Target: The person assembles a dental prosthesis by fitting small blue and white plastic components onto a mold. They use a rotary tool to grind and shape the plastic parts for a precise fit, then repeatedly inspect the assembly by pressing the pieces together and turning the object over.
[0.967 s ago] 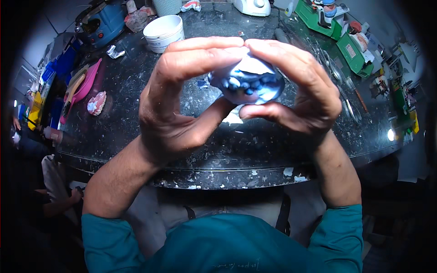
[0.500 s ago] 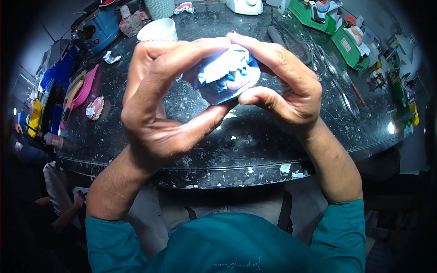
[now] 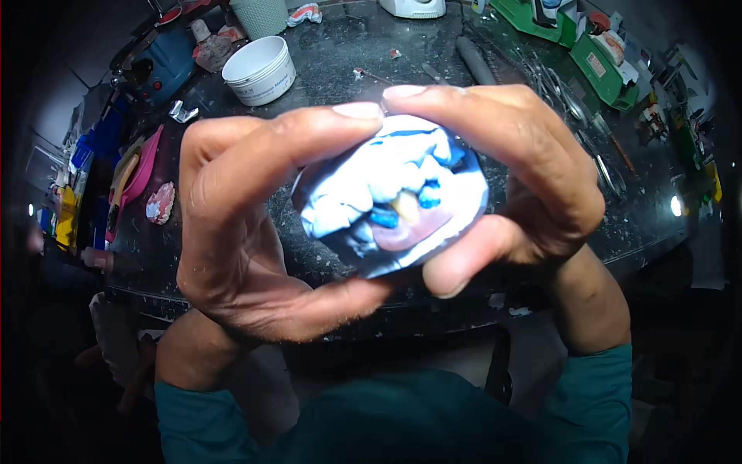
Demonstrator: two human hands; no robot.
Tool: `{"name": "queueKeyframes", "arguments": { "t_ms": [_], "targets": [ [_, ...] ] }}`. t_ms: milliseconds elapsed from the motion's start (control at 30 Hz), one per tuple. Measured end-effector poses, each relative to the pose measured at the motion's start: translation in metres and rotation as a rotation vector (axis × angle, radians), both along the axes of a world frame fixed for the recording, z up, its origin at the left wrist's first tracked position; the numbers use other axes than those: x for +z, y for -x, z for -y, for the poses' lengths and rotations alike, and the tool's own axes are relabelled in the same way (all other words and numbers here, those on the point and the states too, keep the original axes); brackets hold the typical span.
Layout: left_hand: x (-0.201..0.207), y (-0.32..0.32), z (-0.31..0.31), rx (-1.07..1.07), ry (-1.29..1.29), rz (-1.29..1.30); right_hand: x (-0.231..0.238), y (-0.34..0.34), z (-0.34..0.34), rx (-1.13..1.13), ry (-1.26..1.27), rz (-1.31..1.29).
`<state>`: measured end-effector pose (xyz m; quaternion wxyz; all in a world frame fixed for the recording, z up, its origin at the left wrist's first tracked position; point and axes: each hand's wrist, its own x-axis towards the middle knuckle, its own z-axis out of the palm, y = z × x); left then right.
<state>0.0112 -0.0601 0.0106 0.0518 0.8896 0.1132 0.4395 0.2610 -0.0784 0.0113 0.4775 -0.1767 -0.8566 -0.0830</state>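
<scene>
Both hands clamp a blue-and-white dental cast [image 3: 390, 203] up close to the camera, above the dark stone bench [image 3: 348, 62]. The left hand [image 3: 239, 232] and right hand [image 3: 518, 178] pinch its rim with forefingers on top and thumbs beneath, leaving the moulded teeth uncovered for viewing.

Lit unevenly, bright at the middle, sinking to black round the rim. Showed heavy fisheye bending, with the dark speckled worktop [image 3: 340, 69] curved like a bowl. Caught sheen across its polished top and one hard spot of glare [image 3: 675, 206] at the far right. Rendered the near blue-and-white cast [image 3: 390, 197] soft, slightly out of focus. Left the lower edge in deep shadow.
</scene>
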Motion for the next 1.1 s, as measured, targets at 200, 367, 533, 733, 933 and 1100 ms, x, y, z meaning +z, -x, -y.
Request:
{"name": "queueKeyframes", "arguments": {
  "t_ms": [200, 367, 533, 733, 933, 1100],
  "targets": [
    [-0.002, -0.002, 0.0, -0.028, 0.06, 0.007, 0.0, 0.002, 0.002, -0.007, -0.022, -0.026],
    [-0.011, -0.008, 0.002, -0.042, 0.203, 0.053, -0.002, 0.001, 0.004, -0.019, -0.037, -0.054],
    [-0.014, -0.007, 0.004, -0.142, 0.33, 0.111, 0.004, -0.001, 0.012, -0.09, -0.048, -0.005],
    [-0.028, -0.017, 0.015, -0.187, 0.501, 0.276, -0.001, 0.003, 0.011, -0.083, -0.099, -0.084],
    [-0.03, -0.022, 0.007, -0.307, 0.483, 0.283, 0.001, 0.006, 0.019, -0.13, -0.053, -0.091],
    [-0.032, -0.025, 0.0, -0.36, 0.425, 0.29, 0.01, 0.004, 0.029, -0.216, -0.011, 0.0]
  ]
}}
